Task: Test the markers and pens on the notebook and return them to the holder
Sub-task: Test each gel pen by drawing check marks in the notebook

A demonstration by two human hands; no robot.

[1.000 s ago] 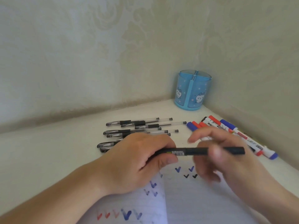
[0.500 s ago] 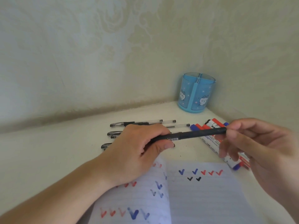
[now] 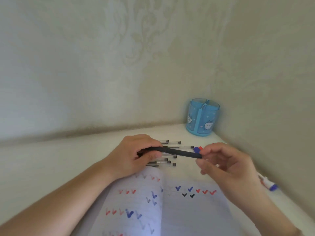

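A black pen lies level above the table, its left half gripped by my left hand. My right hand is at the pen's right end, fingertips pinching its tip. Below both hands the open notebook shows red, blue and black check marks. Several clear black-capped pens lie on the table behind my left hand. Whiteboard markers with blue and red caps lie behind my right hand; one blue end sticks out at the right. The blue pen holder stands in the far corner, apparently holding nothing.
The white table meets patterned walls at the back and the right, forming a corner behind the holder.
The camera tilted up, so everything sits lower in view. The black pen shifted from tilting up to the right to tilting slightly down. My right hand stays at its right end.
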